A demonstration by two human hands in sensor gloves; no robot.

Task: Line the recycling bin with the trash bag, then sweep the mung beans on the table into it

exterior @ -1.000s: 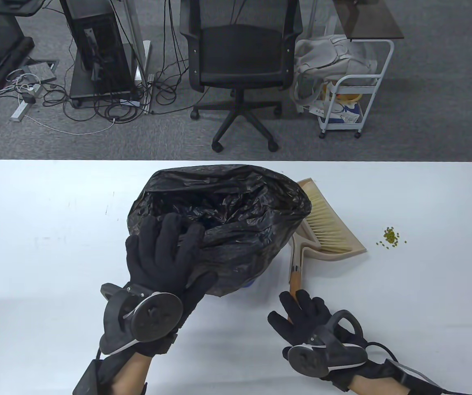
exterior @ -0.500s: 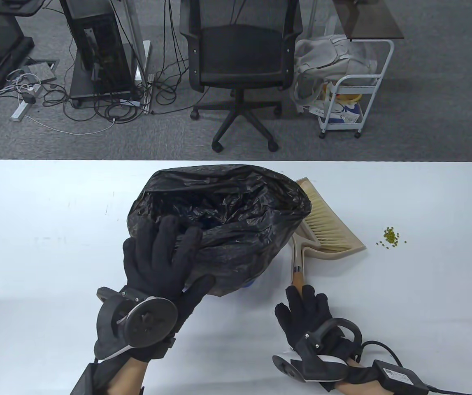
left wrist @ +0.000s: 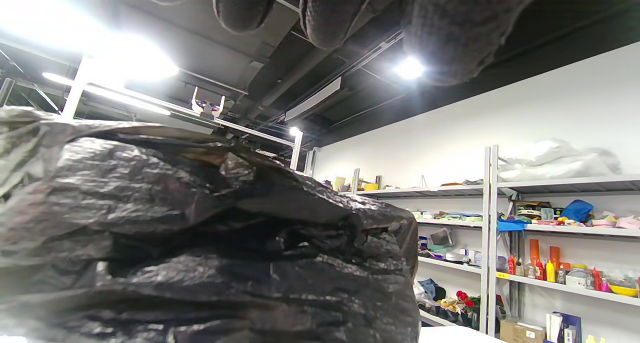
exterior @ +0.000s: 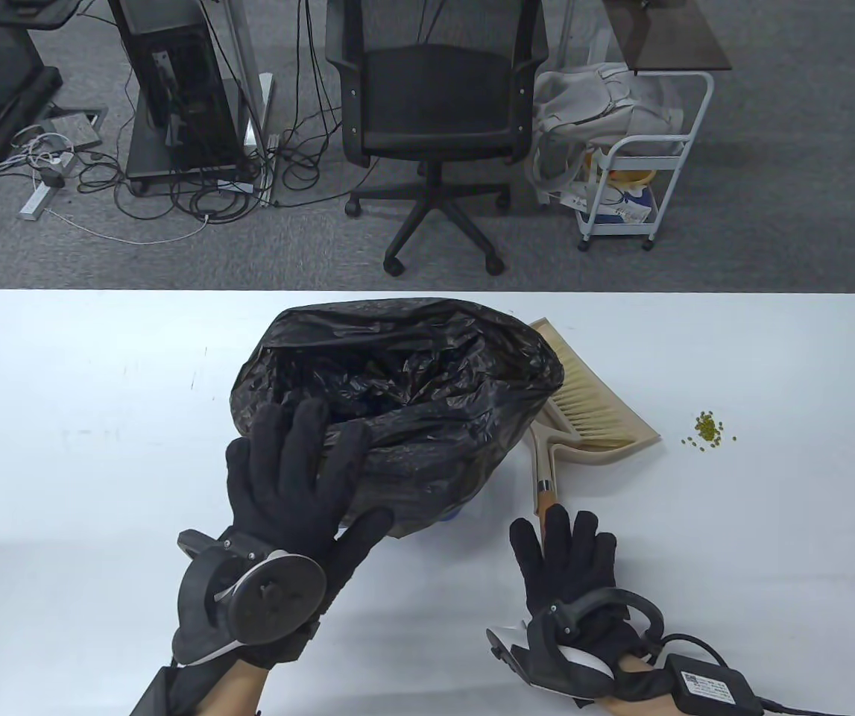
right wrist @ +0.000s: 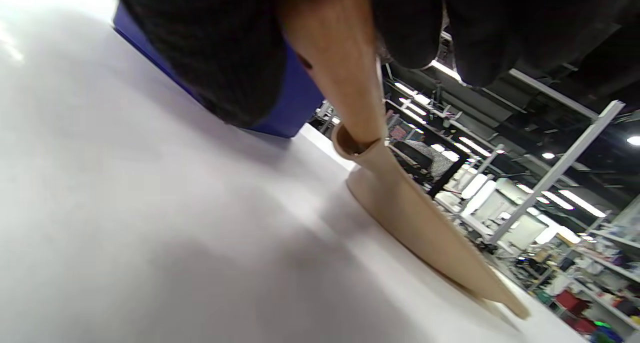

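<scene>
A crumpled black trash bag (exterior: 427, 373) covers the bin, whose blue wall (exterior: 451, 514) shows only at the near bottom edge. My left hand (exterior: 308, 455) lies flat on the bag's near-left rim, fingers spread and thumb along its side. In the left wrist view the bag (left wrist: 200, 243) fills the lower frame under my fingertips (left wrist: 330, 13). A beige brush (exterior: 587, 403) rests in its dustpan (exterior: 639, 441) right of the bin. My right hand (exterior: 565, 548) holds the brush's wooden handle (exterior: 545, 496). The right wrist view shows the handle (right wrist: 340, 83) between thumb and fingers. Mung beans (exterior: 708, 430) lie further right.
The white table (exterior: 99, 447) has bare surface left of the bin and along the near edge. Beyond its far edge stand an office chair (exterior: 434, 112), a white cart (exterior: 636, 171) and cables on the floor.
My right hand slid forward onto the brush handle and rolled, and the brush and dustpan shifted slightly. The left hand stayed on the bag's rim with small finger movements.
</scene>
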